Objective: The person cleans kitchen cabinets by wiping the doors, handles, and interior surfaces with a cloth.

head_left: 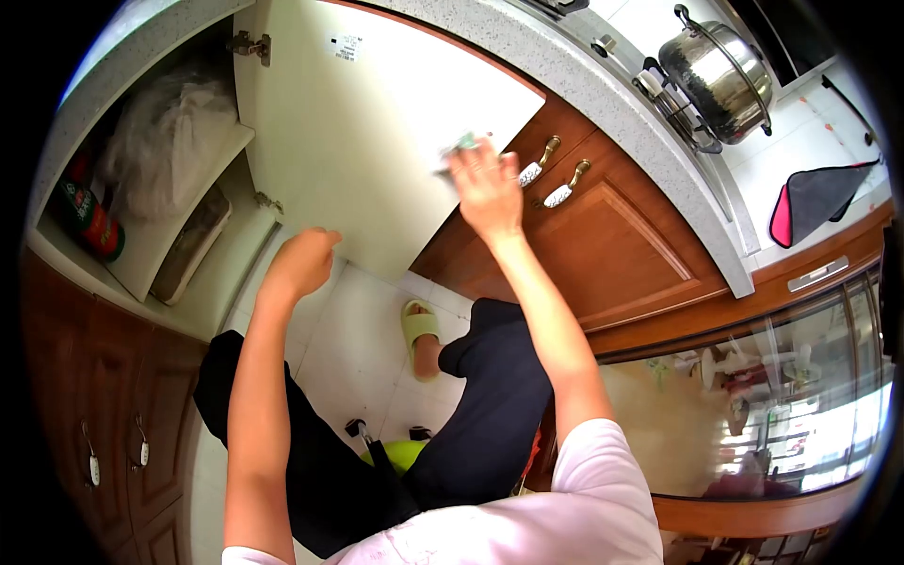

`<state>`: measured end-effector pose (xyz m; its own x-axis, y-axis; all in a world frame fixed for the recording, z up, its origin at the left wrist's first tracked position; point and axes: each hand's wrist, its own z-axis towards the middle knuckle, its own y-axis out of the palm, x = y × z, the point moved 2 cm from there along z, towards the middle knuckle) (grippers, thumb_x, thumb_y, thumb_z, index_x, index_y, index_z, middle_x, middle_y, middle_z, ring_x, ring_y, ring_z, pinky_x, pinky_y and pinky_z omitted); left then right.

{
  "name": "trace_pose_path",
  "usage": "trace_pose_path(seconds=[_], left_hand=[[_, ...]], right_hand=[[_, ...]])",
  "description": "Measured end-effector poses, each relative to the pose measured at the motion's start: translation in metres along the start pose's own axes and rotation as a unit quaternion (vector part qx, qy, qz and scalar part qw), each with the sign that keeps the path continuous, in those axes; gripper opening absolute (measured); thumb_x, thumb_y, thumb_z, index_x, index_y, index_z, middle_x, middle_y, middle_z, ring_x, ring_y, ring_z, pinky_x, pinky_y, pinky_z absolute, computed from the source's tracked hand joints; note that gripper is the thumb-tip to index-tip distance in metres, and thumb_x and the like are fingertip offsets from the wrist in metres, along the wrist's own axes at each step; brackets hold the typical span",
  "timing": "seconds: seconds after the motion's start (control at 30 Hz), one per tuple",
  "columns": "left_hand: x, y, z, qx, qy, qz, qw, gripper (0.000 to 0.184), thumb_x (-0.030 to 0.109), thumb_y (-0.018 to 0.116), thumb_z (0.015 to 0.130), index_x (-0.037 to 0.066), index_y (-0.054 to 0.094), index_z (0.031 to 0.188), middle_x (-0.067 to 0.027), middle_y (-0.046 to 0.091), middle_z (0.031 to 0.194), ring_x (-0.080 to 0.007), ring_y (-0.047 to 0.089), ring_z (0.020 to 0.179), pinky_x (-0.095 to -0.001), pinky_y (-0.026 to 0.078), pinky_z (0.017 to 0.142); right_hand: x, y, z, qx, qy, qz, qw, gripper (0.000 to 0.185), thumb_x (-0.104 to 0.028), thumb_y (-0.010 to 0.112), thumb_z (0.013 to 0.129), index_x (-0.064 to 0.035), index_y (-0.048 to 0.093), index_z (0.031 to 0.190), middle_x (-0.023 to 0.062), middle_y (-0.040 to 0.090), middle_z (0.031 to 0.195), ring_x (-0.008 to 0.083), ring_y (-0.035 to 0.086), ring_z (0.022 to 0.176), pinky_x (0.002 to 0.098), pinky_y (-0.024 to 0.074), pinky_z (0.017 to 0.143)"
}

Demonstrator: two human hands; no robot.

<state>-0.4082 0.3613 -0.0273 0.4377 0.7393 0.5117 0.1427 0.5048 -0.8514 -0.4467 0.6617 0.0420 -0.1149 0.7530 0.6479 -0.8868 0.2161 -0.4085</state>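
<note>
My right hand (488,188) presses a small cloth (461,145), whitish with some green, against the pale inner face of an open cabinet door (377,122). Motion blurs the cloth and the fingertips. Close to the door's lower edge, my left hand (303,262) is curled closed. Its palm faces away, so whatever it may hold is hidden, and I cannot tell whether it touches the door. A printed label (345,47) is stuck near the door's top, and metal hinges (250,47) join it to the cabinet on the left.
Inside the cabinet, a shelf bears a plastic bag (169,141) and a green-and-red bottle (92,221). Brown doors with white handles (559,196) stand to the right. A steel pot (718,80) and a grey cloth (819,202) are above. Below me is a green wheeled seat (400,456).
</note>
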Motion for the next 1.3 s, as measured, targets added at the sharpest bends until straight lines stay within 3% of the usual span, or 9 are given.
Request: trace_pose_path(seconds=[0.13,0.2,0.3,0.4,0.47,0.77,1.03,1.27,1.3], left_hand=[[0.011,-0.002,0.003,-0.016,-0.005,-0.016,1.000,0.031,0.001,0.054,0.089,0.000,0.068,0.116,-0.0241,0.068,0.105,-0.0404,0.065,0.097,-0.0466,0.053,0.086],[0.011,0.000,0.004,-0.011,-0.001,-0.018,1.000,0.029,0.001,0.054,0.089,-0.001,0.069,0.114,-0.0244,0.068,0.104,-0.0405,0.065,0.097,-0.0468,0.053,0.086],[0.001,0.006,0.008,0.015,0.009,-0.033,0.999,0.027,0.001,0.055,0.088,0.000,0.069,0.110,-0.0245,0.068,0.102,-0.0405,0.065,0.095,-0.0468,0.053,0.085],[-0.008,0.007,0.011,0.011,-0.004,-0.023,1.000,0.023,0.001,0.056,0.086,-0.001,0.070,0.104,-0.0246,0.068,0.100,-0.0407,0.065,0.095,-0.0473,0.053,0.084],[-0.007,0.000,0.006,0.013,0.003,-0.025,1.000,0.019,0.000,0.056,0.084,-0.002,0.069,0.099,-0.0246,0.068,0.097,-0.0416,0.065,0.093,-0.0481,0.052,0.083],[-0.015,-0.027,-0.008,-0.018,-0.066,-0.010,0.998,0.028,0.002,0.058,0.089,0.000,0.069,0.114,-0.0230,0.069,0.106,-0.0396,0.065,0.099,-0.0461,0.052,0.087],[-0.026,-0.039,-0.013,-0.008,-0.087,-0.016,0.996,0.028,0.002,0.057,0.089,0.000,0.069,0.114,-0.0222,0.069,0.106,-0.0394,0.065,0.099,-0.0467,0.052,0.087],[-0.031,-0.046,-0.018,0.025,-0.089,-0.038,0.995,0.025,0.003,0.057,0.088,0.000,0.069,0.110,-0.0215,0.068,0.102,-0.0396,0.065,0.098,-0.0472,0.052,0.086],[-0.032,-0.045,-0.017,0.024,-0.086,-0.036,0.995,0.025,0.003,0.057,0.088,0.000,0.069,0.110,-0.0214,0.068,0.101,-0.0396,0.065,0.098,-0.0472,0.052,0.086]], right_hand=[[0.031,-0.024,0.071,0.076,0.131,-0.079,0.985,0.054,-0.020,0.044,0.102,-0.0009,0.038,0.152,0.0189,0.029,0.162,0.0338,0.014,0.154,0.0508,0.0054,0.124],[0.020,-0.002,0.086,0.079,0.120,0.088,0.986,0.057,-0.019,0.040,0.101,0.0060,0.032,0.152,0.0201,0.025,0.163,0.0345,0.012,0.154,0.0484,0.0070,0.125],[-0.032,0.015,0.090,-0.120,-0.011,0.020,0.993,0.063,-0.028,0.051,0.099,0.0038,0.034,0.151,0.0241,0.041,0.153,0.0332,0.042,0.142,0.0426,0.0367,0.114],[-0.066,0.023,0.049,-0.022,-0.221,-0.084,0.971,0.060,-0.019,0.055,0.093,-0.0017,0.041,0.149,0.0135,0.039,0.157,0.0237,0.031,0.149,0.0365,0.0338,0.118],[-0.068,0.028,0.031,-0.051,-0.239,-0.019,0.970,0.058,-0.014,0.055,0.092,-0.0049,0.044,0.148,0.0128,0.040,0.157,0.0231,0.033,0.148,0.0355,0.0413,0.113],[-0.029,0.002,0.137,0.009,0.084,0.061,0.995,0.057,-0.026,0.047,0.102,-0.0077,0.034,0.155,0.0174,0.028,0.163,0.0310,0.030,0.149,0.0469,0.0238,0.121],[-0.113,0.059,0.083,-0.101,-0.253,0.050,0.961,0.061,-0.033,0.053,0.099,-0.0078,0.039,0.153,0.0086,0.031,0.163,0.0244,0.024,0.152,0.0429,0.0220,0.122],[-0.045,0.013,0.184,0.048,0.041,0.028,0.998,0.054,-0.021,0.050,0.099,-0.0094,0.042,0.152,0.0135,0.036,0.160,0.0312,0.031,0.149,0.0475,0.0272,0.119],[-0.050,0.017,0.201,0.047,0.037,0.033,0.998,0.053,-0.017,0.046,0.098,-0.0036,0.043,0.149,0.0175,0.034,0.160,0.0314,0.028,0.150,0.0468,0.0186,0.123]])
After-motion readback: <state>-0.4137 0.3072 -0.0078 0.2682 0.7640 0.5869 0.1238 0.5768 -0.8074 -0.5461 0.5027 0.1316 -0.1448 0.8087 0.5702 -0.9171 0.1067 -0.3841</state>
